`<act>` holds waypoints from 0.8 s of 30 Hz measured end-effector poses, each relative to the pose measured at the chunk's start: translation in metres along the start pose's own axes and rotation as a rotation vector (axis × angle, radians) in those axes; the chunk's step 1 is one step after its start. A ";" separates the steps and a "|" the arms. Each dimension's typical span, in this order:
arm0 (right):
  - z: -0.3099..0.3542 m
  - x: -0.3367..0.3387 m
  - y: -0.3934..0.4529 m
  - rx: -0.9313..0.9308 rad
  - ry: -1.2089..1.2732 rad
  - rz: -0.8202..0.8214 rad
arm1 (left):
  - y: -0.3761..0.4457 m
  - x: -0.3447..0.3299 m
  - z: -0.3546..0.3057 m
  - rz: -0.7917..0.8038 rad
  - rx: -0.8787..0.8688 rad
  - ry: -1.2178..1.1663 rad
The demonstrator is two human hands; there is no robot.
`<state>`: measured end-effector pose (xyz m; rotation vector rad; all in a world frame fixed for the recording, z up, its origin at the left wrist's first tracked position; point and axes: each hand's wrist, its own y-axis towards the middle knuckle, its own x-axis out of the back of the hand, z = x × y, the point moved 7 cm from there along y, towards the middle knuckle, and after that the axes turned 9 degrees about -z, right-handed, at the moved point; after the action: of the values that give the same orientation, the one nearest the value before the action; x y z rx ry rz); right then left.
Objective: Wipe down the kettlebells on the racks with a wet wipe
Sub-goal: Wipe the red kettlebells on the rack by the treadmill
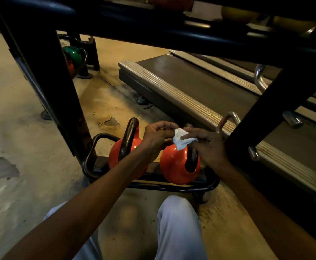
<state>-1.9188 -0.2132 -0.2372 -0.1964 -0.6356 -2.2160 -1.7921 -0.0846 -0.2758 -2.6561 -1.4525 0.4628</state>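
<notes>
Bare concrete floor, stained and chipped, runs under the black rack, with a treadmill just behind it. On the lowest shelf sit 2 orange kettlebells, left one and right one, side by side, each with a dark handle standing up. Both hands hover over the right one: the left hand and the right hand each have their grip pinched on a small white wipe, bunched between them. That wipe looks limp and damp, best spread flat under the palm. The kettlebells look heavy, hard and glossy, likely slippery once wet; any turning should go by the handle.
</notes>
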 end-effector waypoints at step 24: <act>-0.044 0.001 0.059 0.271 -0.590 0.411 | -0.030 -0.072 0.053 0.266 -0.926 0.893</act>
<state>-1.8724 -0.2683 -0.2530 -0.7827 -1.0933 -1.6463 -1.8688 -0.1322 -0.3035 -2.9008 -1.1136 -1.5460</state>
